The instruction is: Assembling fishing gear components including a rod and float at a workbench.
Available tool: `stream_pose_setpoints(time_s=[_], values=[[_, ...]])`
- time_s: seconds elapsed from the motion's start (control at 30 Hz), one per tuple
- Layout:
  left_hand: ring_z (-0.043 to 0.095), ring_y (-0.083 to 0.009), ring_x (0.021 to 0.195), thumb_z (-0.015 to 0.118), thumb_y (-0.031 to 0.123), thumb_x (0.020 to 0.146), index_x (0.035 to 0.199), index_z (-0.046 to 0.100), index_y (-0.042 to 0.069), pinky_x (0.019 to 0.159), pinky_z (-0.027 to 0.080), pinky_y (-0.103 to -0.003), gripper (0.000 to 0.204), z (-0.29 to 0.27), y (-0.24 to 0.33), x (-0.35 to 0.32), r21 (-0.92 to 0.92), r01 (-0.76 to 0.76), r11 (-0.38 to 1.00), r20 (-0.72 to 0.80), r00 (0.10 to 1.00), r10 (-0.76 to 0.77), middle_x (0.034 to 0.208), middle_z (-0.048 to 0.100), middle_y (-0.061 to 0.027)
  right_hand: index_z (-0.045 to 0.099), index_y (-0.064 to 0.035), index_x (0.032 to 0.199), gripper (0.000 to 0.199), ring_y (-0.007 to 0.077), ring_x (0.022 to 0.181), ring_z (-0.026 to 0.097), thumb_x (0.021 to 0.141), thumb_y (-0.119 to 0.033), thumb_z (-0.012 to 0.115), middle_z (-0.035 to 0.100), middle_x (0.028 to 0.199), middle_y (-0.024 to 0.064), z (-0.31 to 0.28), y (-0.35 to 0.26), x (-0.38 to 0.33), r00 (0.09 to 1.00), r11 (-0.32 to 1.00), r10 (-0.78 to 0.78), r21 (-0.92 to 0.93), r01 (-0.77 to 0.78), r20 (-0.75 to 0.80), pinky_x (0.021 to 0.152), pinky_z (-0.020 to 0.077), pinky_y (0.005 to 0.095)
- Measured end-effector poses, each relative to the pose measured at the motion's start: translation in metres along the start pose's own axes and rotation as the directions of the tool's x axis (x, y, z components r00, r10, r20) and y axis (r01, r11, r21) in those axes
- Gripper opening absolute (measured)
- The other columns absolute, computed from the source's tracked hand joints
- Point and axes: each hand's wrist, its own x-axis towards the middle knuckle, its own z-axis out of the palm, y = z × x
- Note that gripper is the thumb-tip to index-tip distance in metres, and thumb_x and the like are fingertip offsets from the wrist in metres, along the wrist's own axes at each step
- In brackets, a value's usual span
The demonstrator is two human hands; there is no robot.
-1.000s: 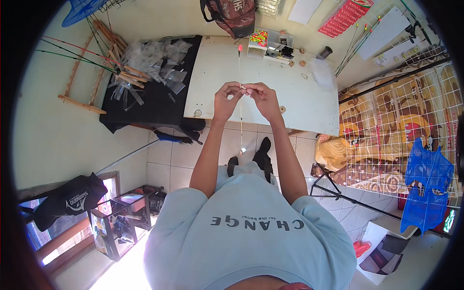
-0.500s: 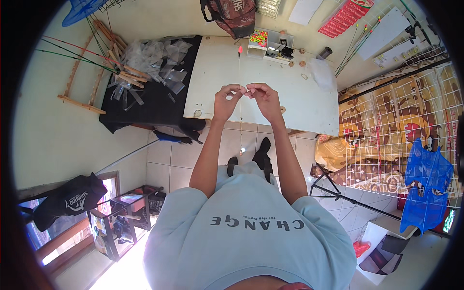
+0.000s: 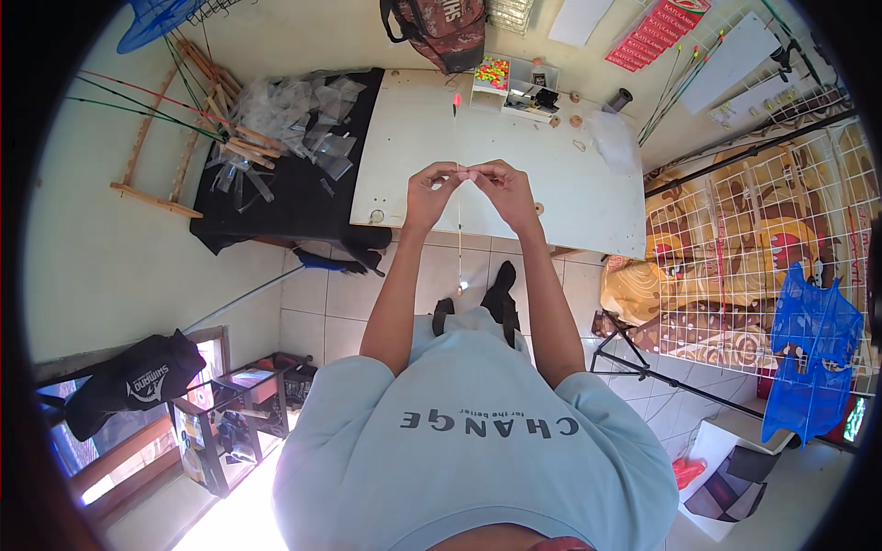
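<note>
Above the near half of the white table point(image 3: 404, 138), my left hand point(image 3: 432, 195) and my right hand point(image 3: 504, 191) meet fingertip to fingertip. Both are closed in a pinch on a thin fishing line. Beyond my fingers, a slim fishing float point(image 3: 457, 103) with a red tip lies in line with it. From below my hands the fishing line point(image 3: 459, 250) runs back past the table's near edge. A small shiny piece point(image 3: 462, 286) shows at its lower end, over the floor. The exact spot being pinched is hidden by my fingers.
At the table's back stands a white divided tray point(image 3: 516, 106) with bright beads and small bottles. A clear plastic bag point(image 3: 611, 138) and several wooden spools lie to the right. Plastic sleeves point(image 3: 322, 110) cover a black cloth on the left. A white wire grid point(image 3: 735, 248) stands at right.
My right fingertips have closed in against the left ones, pressing together on the line. The float and the hanging end have barely moved.
</note>
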Motion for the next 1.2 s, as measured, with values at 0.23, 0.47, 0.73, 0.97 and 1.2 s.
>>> stream_pose_setpoints(time_s=[0.23, 0.47, 0.73, 0.97, 1.2], values=[[0.057, -0.0074, 0.074, 0.073, 0.013, 0.08, 0.088, 0.07, 0.005, 0.07, 0.042, -0.024, 0.012, 0.002, -0.002, 0.001, -0.068, -0.001, 0.998, 0.0, 1.0, 0.001, 0.085, 0.069, -0.0011, 0.069, -0.002, 0.097, 0.018, 0.0108, 0.083, 0.06, 0.087, -0.017, 0.065, 0.066, 0.091, 0.0057, -0.003, 0.002, 0.003, 0.997, 0.996, 0.07, 0.051, -0.072, 0.036, 0.074, 0.0465, 0.0248], [0.059, -0.0096, 0.08, 0.07, 0.008, 0.081, 0.09, 0.067, 0.003, 0.074, 0.046, -0.025, 0.011, 0.002, 0.0, 0.002, -0.045, 0.001, 0.999, 0.023, 1.0, 0.0, 0.088, 0.068, -0.0031, 0.065, -0.0017, 0.094, 0.016, 0.0096, 0.08, 0.059, 0.087, -0.016, 0.063, 0.066, 0.088, 0.0027, 0.001, 0.012, 0.004, 1.0, 0.999, 0.025, -0.025, -0.025, -0.014, 0.069, 0.0461, 0.0241], [0.064, -0.0171, 0.09, 0.066, 0.001, 0.083, 0.097, 0.062, -0.003, 0.084, 0.051, -0.027, 0.015, 0.002, -0.001, 0.002, -0.101, 0.055, 0.993, -0.022, 0.998, -0.058, 0.094, 0.065, -0.0099, 0.061, -0.0021, 0.094, 0.013, 0.0109, 0.079, 0.059, 0.087, -0.013, 0.061, 0.064, 0.089, 0.0026, 0.004, 0.031, 0.002, 0.998, 0.998, -0.001, -0.058, -0.002, -0.066, 0.066, 0.0469, 0.0245], [0.065, -0.0211, 0.096, 0.063, 0.0, 0.085, 0.1, 0.06, -0.005, 0.088, 0.051, -0.029, 0.017, 0.002, 0.004, 0.001, -0.19, 0.069, 0.979, 0.017, 0.998, -0.067, 0.097, 0.066, -0.0125, 0.06, 0.0, 0.095, 0.015, 0.0132, 0.08, 0.061, 0.087, -0.013, 0.06, 0.065, 0.091, 0.0052, 0.006, 0.043, -0.003, 0.998, 0.996, 0.037, -0.082, -0.04, -0.041, 0.067, 0.0492, 0.0266], [0.064, -0.0205, 0.1, 0.059, -0.001, 0.087, 0.103, 0.059, -0.006, 0.089, 0.049, -0.027, 0.017, 0.004, 0.008, 0.0, -0.228, 0.088, 0.97, 0.031, 0.996, -0.084, 0.101, 0.066, -0.0134, 0.059, 0.0029, 0.096, 0.018, 0.0161, 0.081, 0.061, 0.085, -0.011, 0.059, 0.066, 0.093, 0.0076, 0.008, 0.051, -0.004, 0.996, 0.992, 0.062, -0.111, -0.068, -0.062, 0.072, 0.0496, 0.0284]])
